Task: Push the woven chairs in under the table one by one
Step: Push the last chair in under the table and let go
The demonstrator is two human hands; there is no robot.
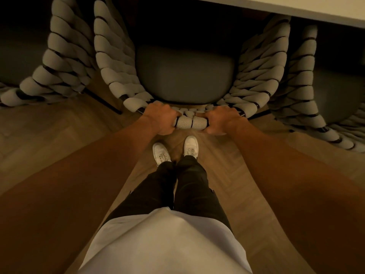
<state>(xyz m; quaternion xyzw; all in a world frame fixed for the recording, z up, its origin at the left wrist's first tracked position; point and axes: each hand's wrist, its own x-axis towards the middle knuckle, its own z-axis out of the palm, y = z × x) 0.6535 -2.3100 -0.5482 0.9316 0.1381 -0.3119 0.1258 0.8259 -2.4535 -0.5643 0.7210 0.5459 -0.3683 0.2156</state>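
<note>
A woven chair [116, 64] with thick grey rope wrapping and a dark seat cushion [185, 76] stands directly in front of me, seen from above. My left hand [160, 119] and my right hand [221, 120] both grip the top of its backrest, a hand's width apart. The front of the seat reaches into the shadow under the pale table [308, 8], whose edge crosses the upper right corner.
A second woven chair [59, 62] stands close on the left and a third woven chair [300, 91] close on the right, both nearly touching the middle one. My white shoes [175, 149] stand on the wooden herringbone floor [49, 139] just behind the backrest.
</note>
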